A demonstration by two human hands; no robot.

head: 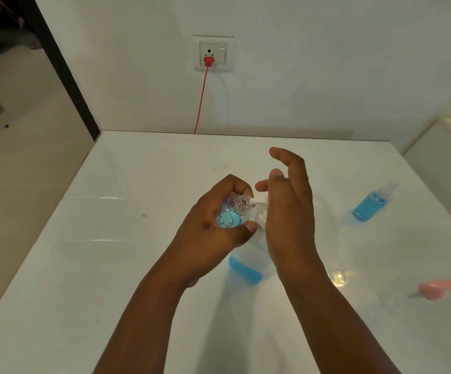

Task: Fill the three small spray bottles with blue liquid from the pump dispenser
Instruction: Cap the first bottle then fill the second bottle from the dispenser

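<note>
One uncapped spray bottle (232, 214) is being gripped by the left hand (213, 225), mouth at the pump dispenser (248, 263) spout to catch liquid, while the right hand (289, 209), fingers loosely spread, is pressing the pump.

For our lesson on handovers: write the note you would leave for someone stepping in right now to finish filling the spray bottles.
Left hand: grips an uncapped small spray bottle, partly blue, its mouth at the pump spout.
Right hand: fingers relaxed, resting on the white pump head.
Pump dispenser: on the table under the hands, blue liquid low in it.
Done: one capped bottle of blue liquid lies at the right.
Left: finish this bottle and cap it. A pink sprayer top lies near right; a third bottle is not clearly visible.
</note>
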